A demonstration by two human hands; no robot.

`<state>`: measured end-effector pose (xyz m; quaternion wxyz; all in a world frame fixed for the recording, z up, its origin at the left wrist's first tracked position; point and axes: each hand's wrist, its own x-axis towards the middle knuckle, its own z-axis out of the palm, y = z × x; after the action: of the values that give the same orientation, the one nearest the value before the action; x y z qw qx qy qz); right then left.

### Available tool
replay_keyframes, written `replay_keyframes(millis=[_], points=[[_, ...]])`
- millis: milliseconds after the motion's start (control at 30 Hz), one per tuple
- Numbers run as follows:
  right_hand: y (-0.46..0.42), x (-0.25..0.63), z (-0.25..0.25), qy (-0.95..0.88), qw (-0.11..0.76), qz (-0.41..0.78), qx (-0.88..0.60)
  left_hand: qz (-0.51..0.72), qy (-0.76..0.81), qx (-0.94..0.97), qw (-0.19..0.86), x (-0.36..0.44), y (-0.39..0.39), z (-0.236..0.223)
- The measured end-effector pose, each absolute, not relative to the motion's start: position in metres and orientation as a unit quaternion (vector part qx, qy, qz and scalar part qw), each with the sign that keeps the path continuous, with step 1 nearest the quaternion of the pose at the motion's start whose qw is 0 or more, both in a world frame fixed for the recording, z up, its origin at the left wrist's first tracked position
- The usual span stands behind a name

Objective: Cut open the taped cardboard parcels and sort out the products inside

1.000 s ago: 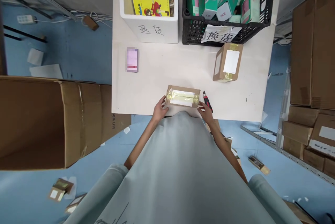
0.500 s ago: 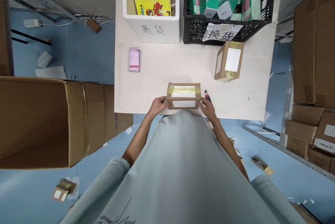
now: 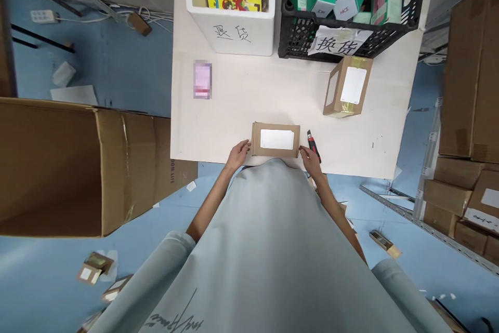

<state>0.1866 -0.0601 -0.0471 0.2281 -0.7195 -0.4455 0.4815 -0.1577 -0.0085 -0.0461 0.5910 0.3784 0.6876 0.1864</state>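
Note:
A small brown cardboard box (image 3: 276,139) lies at the table's front edge, its white label facing up. My left hand (image 3: 238,155) is just beside the box's left end, fingers stretched out and apart from it by a narrow gap. At the other end, the fingertips of my right hand (image 3: 310,160) touch or almost touch the box's right edge; the hand is loosely open. A red and black utility knife (image 3: 313,146) lies on the table right beside my right hand.
Behind stand a white bin (image 3: 237,39) of books and a black crate (image 3: 290,37) of green boxes. A taped carton (image 3: 348,86) stands right, a blurred pink item (image 3: 202,79) lies left. A large open carton (image 3: 136,167) adjoins the table's left side.
Between my hands the small box has been turned over: its taped face was up, now a plain label face is. My left hand has come away from its end.

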Motion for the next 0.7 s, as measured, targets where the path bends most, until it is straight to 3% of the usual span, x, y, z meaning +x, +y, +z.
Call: replay_keyframes(millis=[400,700], points=[[-0.073,0.178,-0.045,-0.446,0.199,0.530,-0.693,0.170,0.698,0.408,0.563,-0.147,-0.024,-0.042],[-0.038,0.182,-0.007,-0.459,0.263,0.461,-0.713,0.213,0.709,0.433,0.513,-0.150,0.008,0.016]])
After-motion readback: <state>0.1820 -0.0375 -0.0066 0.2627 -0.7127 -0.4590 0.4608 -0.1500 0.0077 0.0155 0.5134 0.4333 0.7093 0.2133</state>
